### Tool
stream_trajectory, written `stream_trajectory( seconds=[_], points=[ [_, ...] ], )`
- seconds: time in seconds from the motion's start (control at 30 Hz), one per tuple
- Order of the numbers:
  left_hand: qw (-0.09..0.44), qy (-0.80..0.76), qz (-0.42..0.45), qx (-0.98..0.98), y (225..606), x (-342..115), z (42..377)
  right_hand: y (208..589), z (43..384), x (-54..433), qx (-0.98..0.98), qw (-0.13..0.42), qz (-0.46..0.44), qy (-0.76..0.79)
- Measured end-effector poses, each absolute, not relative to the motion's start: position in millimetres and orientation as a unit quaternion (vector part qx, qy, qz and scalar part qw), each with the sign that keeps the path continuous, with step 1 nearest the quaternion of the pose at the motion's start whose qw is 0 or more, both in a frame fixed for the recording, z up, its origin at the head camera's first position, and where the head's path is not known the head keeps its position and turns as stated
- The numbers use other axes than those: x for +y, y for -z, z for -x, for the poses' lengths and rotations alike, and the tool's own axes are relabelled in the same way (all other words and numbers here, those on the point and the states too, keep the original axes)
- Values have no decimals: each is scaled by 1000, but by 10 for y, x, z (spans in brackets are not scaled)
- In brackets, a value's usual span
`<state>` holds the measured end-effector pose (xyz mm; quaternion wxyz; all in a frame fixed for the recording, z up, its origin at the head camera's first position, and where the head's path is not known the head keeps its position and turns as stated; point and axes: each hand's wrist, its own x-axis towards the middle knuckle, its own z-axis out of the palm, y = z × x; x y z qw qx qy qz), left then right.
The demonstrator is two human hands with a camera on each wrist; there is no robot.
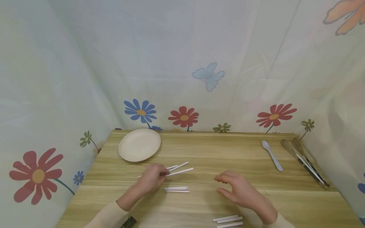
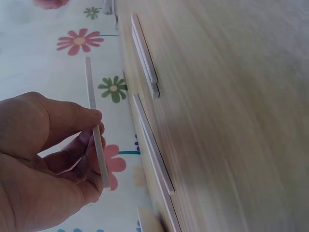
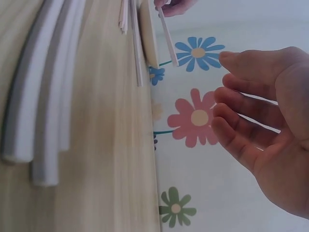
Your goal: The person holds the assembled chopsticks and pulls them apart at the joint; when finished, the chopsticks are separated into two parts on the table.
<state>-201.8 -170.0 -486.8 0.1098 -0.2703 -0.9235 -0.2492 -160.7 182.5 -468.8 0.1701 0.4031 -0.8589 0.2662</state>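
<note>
My left hand (image 1: pixel 154 177) pinches a thin white stick (image 2: pixel 98 140) between thumb and fingers, holding it above the table. Beyond that hand, more white sticks (image 1: pixel 182 165) lie on the wood, partly hidden by the fingers in the head view. Just in front of it is a small group of white sticks (image 1: pixel 176 189), side by side. My right hand (image 1: pixel 242 191) hovers empty to the right, its fingers loosely bent and the thumb apart from them. Below it, near the front edge, another group of white sticks (image 1: pixel 229 219) lies on the table.
A round beige plate (image 1: pixel 139 145) sits at the back left of the wooden table (image 1: pixel 211 148). Toward the right lie a pale spoon (image 1: pixel 272 155) and several brush-like tools (image 1: pixel 306 163). A dark object (image 1: pixel 129 222) shows by the left sleeve. Flowered cloth (image 1: pixel 182 79) surrounds the table.
</note>
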Motion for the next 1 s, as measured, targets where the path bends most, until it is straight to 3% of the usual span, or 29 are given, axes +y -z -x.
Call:
stream_trajectory(
  seconds=[1.0],
  points=[
    [80,251,297,-918,4688,-1391,1915,4561,1780,1554,-851,207,-403,-264]
  ],
)
